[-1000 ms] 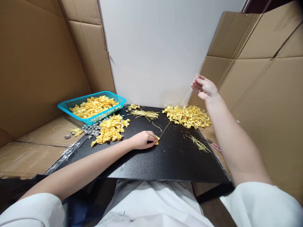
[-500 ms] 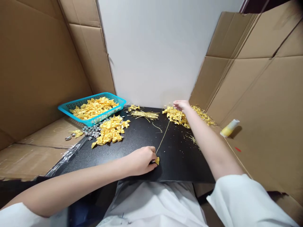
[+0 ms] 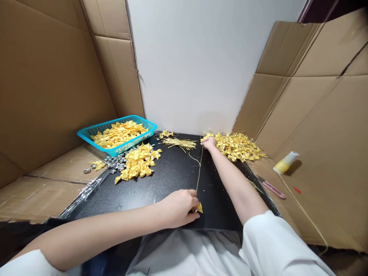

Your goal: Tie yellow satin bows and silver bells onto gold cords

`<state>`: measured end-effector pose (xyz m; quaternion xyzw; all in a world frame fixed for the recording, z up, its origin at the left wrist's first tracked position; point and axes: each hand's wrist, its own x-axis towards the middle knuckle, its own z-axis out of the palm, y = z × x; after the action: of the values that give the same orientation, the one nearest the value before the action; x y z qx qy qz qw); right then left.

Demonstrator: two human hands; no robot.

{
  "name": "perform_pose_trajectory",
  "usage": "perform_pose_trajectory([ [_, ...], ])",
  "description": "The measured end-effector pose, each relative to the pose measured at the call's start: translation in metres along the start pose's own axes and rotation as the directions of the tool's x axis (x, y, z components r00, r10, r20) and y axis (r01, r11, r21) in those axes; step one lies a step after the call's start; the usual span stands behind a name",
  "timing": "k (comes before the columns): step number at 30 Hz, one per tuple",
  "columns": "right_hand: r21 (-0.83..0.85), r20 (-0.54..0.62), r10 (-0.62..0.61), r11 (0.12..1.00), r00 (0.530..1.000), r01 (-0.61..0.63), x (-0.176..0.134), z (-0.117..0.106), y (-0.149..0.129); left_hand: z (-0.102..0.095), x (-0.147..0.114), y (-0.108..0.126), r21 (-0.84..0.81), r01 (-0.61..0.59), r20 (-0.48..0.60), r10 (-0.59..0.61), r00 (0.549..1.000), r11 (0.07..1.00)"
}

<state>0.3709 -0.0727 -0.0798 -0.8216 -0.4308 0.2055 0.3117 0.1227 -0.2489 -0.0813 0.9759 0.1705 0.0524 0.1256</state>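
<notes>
Near the front edge of the black table, my left hand (image 3: pixel 181 207) is closed on a yellow ribbon bow (image 3: pixel 200 208), whose tip shows past the fingers. From it a thin gold cord (image 3: pixel 198 172) runs away from me, up to the pinched fingertips of my right hand (image 3: pixel 209 143). That hand is beside a heap of yellow bows with gold cords (image 3: pixel 240 147). A loose cord strand (image 3: pixel 194 157) lies just left of the stretched one. Left of my hands are a pile of yellow bows (image 3: pixel 138 163) and several shiny silver pieces (image 3: pixel 115 164).
A turquoise basket (image 3: pixel 115 151) of yellow bows stands at the back left. Cut gold cords (image 3: pixel 181 143) lie at the table's rear. At right are pink-handled snips (image 3: pixel 274 189) and a yellow-white thread spool (image 3: pixel 285 163). Cardboard walls (image 3: pixel 316 115) flank both sides.
My right hand has come lower and a little left, from above the heap to beside it. My left hand keeps its hold on the bow. The pink-handled snips have come into view.
</notes>
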Motion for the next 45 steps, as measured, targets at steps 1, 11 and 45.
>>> perform_pose_trajectory([
  [1, -0.049, -0.022, -0.023, 0.999, 0.999, 0.022, -0.003, 0.0, -0.002, 0.0, 0.0, 0.0, -0.014, 0.003, -0.006, -0.003, 1.0, 1.0],
  [11, -0.407, 0.131, -0.357, 0.831, 0.925, 0.379, -0.057, 0.039, -0.047, -0.006, -0.001, -0.009, -0.093, -0.067, -0.155, 0.052, 0.987, 0.993],
  [45, 0.147, 0.143, -0.463, 0.884, 0.875, 0.443, -0.166, -0.011, 0.037, -0.004, 0.063, -0.079, -0.588, 0.171, -0.387, -0.461, 0.798, 0.79],
])
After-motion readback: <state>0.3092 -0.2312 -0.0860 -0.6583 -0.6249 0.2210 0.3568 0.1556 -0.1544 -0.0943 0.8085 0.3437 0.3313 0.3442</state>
